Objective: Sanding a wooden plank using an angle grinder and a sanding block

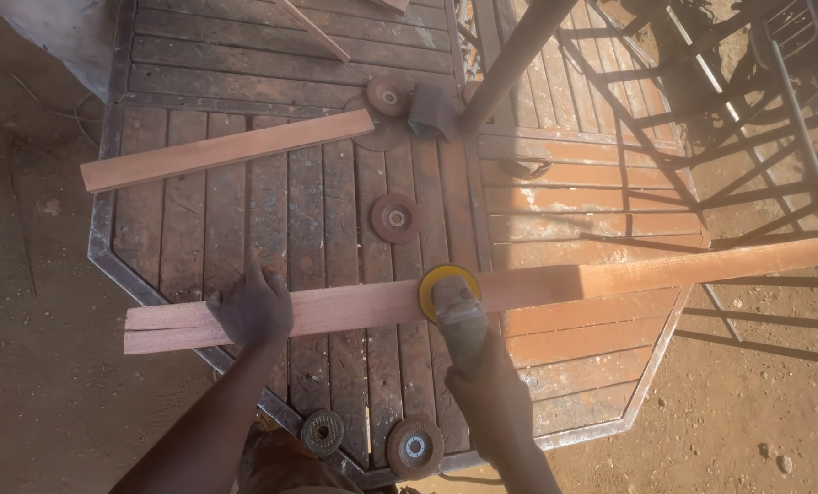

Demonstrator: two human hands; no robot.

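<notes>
Sandy, sunlit ground surrounds a weathered wooden counter (244, 220) of dark slats in a metal frame, its right half in bright light and crossed by shadows.

Nearest the person, two worn abrasive discs lie by the counter's front edge: a dark disc (322, 432) and, just beside it, a reddish disc (415, 446). The right hand (493, 395) is closed around the body of an angle grinder (461, 322), whose yellow-rimmed sanding pad (447, 285) rests against the top face of a long reddish plank (354, 306). That plank lies across the counter from left to right, its far right end jutting out past the counter's edge over the ground. The left hand (253, 306) presses flat on the plank near its left end, fingers spread over the wood.

Beyond the plank, a third disc (395, 218) lies on the slats near the counter's middle. Farther back, a shorter plank (228, 149) lies at a slant, its left end overhanging the counter. Another disc (389, 95) and a small dark block (432, 112) sit behind it, at the foot of a slanted metal pole (514, 59). A metal frame (775, 101) stands on the ground at the far right.
</notes>
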